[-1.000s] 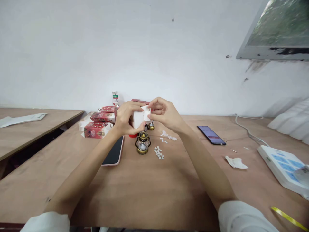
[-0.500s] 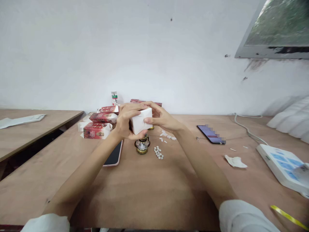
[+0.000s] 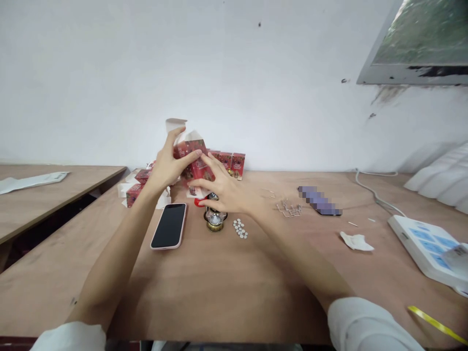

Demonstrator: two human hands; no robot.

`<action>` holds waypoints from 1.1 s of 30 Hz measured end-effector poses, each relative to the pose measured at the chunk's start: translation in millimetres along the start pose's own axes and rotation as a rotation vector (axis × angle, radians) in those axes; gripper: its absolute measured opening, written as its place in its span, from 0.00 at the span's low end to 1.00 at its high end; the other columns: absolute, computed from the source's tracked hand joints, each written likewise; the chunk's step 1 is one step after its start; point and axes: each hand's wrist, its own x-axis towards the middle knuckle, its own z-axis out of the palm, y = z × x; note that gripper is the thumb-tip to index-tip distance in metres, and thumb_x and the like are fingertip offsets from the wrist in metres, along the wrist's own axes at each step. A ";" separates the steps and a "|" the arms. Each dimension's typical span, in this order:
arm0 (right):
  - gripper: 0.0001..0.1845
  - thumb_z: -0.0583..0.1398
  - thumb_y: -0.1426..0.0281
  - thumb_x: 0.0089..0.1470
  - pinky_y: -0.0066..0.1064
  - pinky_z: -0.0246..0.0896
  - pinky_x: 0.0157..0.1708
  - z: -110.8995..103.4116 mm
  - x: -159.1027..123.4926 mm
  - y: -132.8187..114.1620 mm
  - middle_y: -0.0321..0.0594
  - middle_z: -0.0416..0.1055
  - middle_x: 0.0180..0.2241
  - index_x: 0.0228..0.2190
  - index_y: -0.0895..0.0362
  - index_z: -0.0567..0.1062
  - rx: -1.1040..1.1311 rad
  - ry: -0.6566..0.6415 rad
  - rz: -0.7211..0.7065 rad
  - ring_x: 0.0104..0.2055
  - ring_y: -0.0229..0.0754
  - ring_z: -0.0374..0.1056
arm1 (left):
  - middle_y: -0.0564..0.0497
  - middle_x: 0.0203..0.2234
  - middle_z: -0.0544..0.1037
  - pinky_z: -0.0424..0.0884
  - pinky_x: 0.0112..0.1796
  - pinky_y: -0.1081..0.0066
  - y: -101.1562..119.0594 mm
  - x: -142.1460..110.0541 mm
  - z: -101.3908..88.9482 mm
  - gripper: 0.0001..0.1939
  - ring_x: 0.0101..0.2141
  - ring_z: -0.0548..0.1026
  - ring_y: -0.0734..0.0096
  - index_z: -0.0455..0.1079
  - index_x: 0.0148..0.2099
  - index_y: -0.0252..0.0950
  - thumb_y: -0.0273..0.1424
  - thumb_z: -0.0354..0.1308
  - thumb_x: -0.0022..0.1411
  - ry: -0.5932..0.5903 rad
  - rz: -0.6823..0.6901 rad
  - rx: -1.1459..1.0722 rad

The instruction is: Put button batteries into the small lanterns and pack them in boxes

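Observation:
A red printed carton with white open flaps is tilted up above the middle of the table. Around its left side is my left hand, thumb across the front and index finger raised near the top flap. My right hand grips the carton's lower right part, fingers against its face. Directly below stands a small brass-coloured lantern with clear sides, its top partly hidden by my right hand. A bit of red, perhaps a loop, shows beside my right fingers.
Several red boxes stand by the wall, with opened ones at left. A black-screened phone, small white discs, bent wire pieces, another phone, crumpled paper and a white power strip lie around.
The white box face between my hands has given way to the carton's red printed side, with flaps spread at the top. Both hands have shifted left, uncovering the phone and the wire pieces.

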 end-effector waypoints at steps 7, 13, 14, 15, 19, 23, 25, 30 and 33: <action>0.27 0.63 0.65 0.49 0.45 0.60 0.51 -13.2 -6.3 7.3 0.47 0.53 0.58 0.50 0.52 0.62 0.069 -0.219 0.199 0.56 0.51 0.59 | 0.56 0.25 0.71 0.69 0.31 0.66 2.8 2.2 -16.6 0.30 0.29 0.72 0.68 0.58 0.48 0.39 0.36 0.67 0.45 0.141 -0.087 0.109; 0.21 0.66 0.70 0.44 0.30 0.59 0.33 9.7 -2.4 16.0 0.42 0.70 0.35 0.41 0.57 0.68 -0.028 -0.717 0.249 0.37 0.45 0.67 | 0.60 0.22 0.66 0.67 0.27 0.68 2.3 0.4 -1.1 0.39 0.25 0.71 0.69 0.48 0.49 0.37 0.35 0.69 0.41 0.092 -0.020 0.148; 0.19 0.66 0.71 0.44 0.29 0.57 0.32 7.7 -0.9 14.2 0.41 0.70 0.33 0.39 0.57 0.68 -0.016 -0.727 0.233 0.36 0.44 0.66 | 0.60 0.22 0.65 0.67 0.27 0.68 0.4 0.0 3.0 0.40 0.25 0.71 0.69 0.48 0.49 0.37 0.36 0.70 0.40 0.065 -0.020 0.160; 0.17 0.66 0.71 0.44 0.28 0.57 0.31 2.4 0.2 11.3 0.39 0.70 0.32 0.38 0.57 0.69 0.024 -0.736 0.211 0.35 0.42 0.66 | 0.60 0.22 0.65 0.67 0.26 0.68 -1.5 -0.5 6.8 0.40 0.24 0.71 0.68 0.47 0.49 0.37 0.36 0.70 0.40 0.031 -0.016 0.171; 0.17 0.65 0.65 0.47 0.28 0.59 0.34 -40.5 -2.0 -1.8 0.36 0.69 0.33 0.39 0.56 0.69 0.420 -0.677 0.089 0.35 0.38 0.65 | 0.58 0.23 0.66 0.67 0.27 0.67 -2.5 -4.5 16.0 0.39 0.25 0.72 0.67 0.46 0.48 0.37 0.35 0.69 0.41 -0.194 0.036 0.205; 0.26 0.62 0.57 0.48 0.32 0.64 0.40 -73.9 -12.0 3.1 0.40 0.66 0.45 0.46 0.53 0.65 0.770 -0.285 0.071 0.44 0.41 0.66 | 0.56 0.24 0.67 0.65 0.26 0.69 10.0 -11.2 17.4 0.38 0.24 0.71 0.67 0.47 0.47 0.36 0.36 0.68 0.40 -0.377 0.061 0.241; 0.29 0.60 0.53 0.50 0.36 0.65 0.42 -77.0 -14.7 13.7 0.39 0.64 0.47 0.50 0.50 0.61 0.779 -0.037 0.133 0.46 0.43 0.65 | 0.56 0.24 0.67 0.64 0.26 0.69 18.1 -14.9 18.1 0.38 0.24 0.70 0.68 0.48 0.48 0.36 0.37 0.68 0.40 -0.425 0.062 0.252; 0.27 0.49 0.51 0.57 0.44 0.65 0.45 -62.5 -9.6 40.0 0.39 0.62 0.50 0.56 0.44 0.52 0.575 0.388 0.303 0.49 0.47 0.65 | 0.56 0.24 0.67 0.64 0.27 0.68 33.2 -23.4 23.6 0.40 0.25 0.71 0.66 0.48 0.49 0.35 0.39 0.69 0.40 -0.451 0.068 0.230; 0.27 0.49 0.55 0.58 0.47 0.64 0.47 -52.7 -5.9 39.1 0.41 0.60 0.52 0.57 0.43 0.50 0.378 0.477 0.385 0.52 0.49 0.62 | 0.56 0.25 0.67 0.66 0.27 0.67 36.2 -26.7 28.8 0.40 0.24 0.70 0.66 0.49 0.49 0.36 0.39 0.69 0.40 -0.467 0.049 0.143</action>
